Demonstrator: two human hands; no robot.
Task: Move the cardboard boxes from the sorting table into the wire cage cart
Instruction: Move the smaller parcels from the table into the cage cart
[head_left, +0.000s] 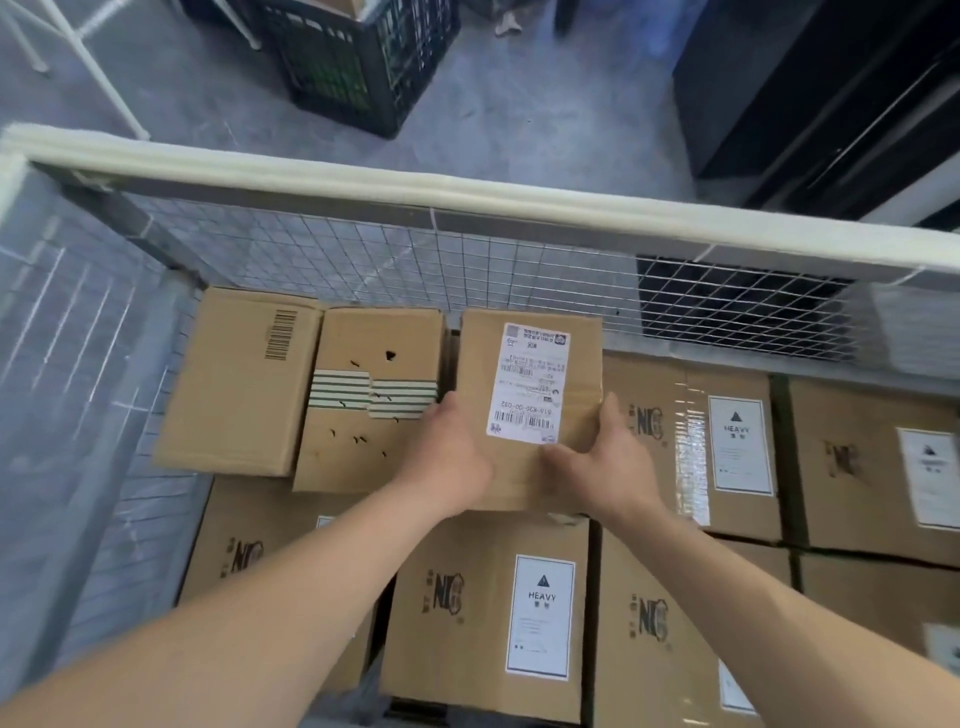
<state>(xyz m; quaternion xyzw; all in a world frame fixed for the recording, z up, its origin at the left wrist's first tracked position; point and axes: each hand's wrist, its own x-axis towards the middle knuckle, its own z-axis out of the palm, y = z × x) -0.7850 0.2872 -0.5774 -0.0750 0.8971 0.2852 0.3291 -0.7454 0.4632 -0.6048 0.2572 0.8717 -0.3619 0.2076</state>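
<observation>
Contents of wire cage cart (415, 260), seen from its near side; clock directions are taken from the labelled box.

1. Labelled box (519, 478): plain brown cardboard, inside the cart in the second layer, its far end close to the mesh wall at 12 o'clock. A white shipping label (530, 384) with barcodes lies on its top face. Whether its full weight rests on the boxes beneath cannot be told.
2. Left hand (449, 452): at 8 o'clock on the box, back of the hand up, fingers curled over the left edge and gripping it; fingertips hidden.
3. Right hand (602, 462): at 4 o'clock on the box, thumb laid along the right edge, fingers (558, 457) spread across the top just below the label, holding the corner.
4. Striped-tape box (374, 400): at 9 o'clock, just beside the labelled box, with green-and-white tape across its top and small dark marks.
5. Barcode box (239, 384): further out at 9 o'clock, touching the striped-tape box, with a printed barcode near its far edge.
6. HEAVY boxes (488, 613): the lower layer, at 3 to 7 o'clock, each with black print and a white "HEAVY" sticker.
7. Padded rail (363, 182): pale foam along the cart's far top edge, at 12 o'clock.
8. Black crate (363, 57): on the grey floor beyond the cart, at 11 o'clock.
9. Dark cabinet (831, 93): at 2 o'clock, outside the cart.
</observation>
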